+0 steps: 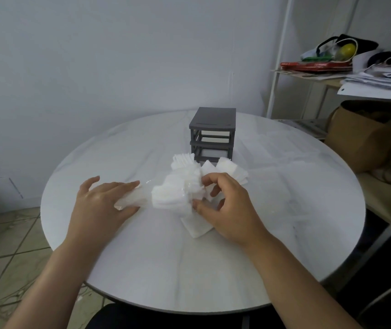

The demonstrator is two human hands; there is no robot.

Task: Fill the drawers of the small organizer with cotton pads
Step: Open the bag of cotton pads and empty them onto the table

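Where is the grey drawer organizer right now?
In the head view, the organizer stands upright at the far centre of the round table, directly behind the pile of cotton pads.

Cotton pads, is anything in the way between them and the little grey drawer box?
Nothing visible. The white square cotton pads lie heaped right before the small dark grey plastic organizer on the round white table. The right hand pinches some; clear plastic wrap covers a few.
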